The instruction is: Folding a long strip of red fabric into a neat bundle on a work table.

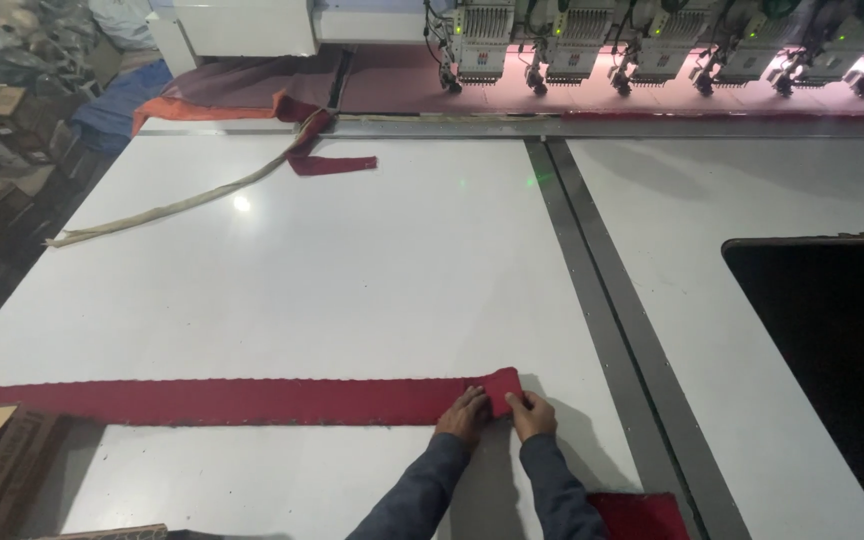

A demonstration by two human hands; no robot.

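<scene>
Two hands, left hand (464,412) and right hand (531,414), pinch one folded end of one red fabric strip (232,400) on one white table (332,270).

The white table (332,270) lay bare and open beyond the long red cloth strip (232,401), which ran across its near part. Farther back, a pale cord (182,203) and a red scrap (330,164) crossed the way on the left. A grey metal channel (602,300) ran lengthwise on the right. A row of embroidery heads (652,50) closed off the far edge, and a dark opening (832,370) cut into the right side.
</scene>
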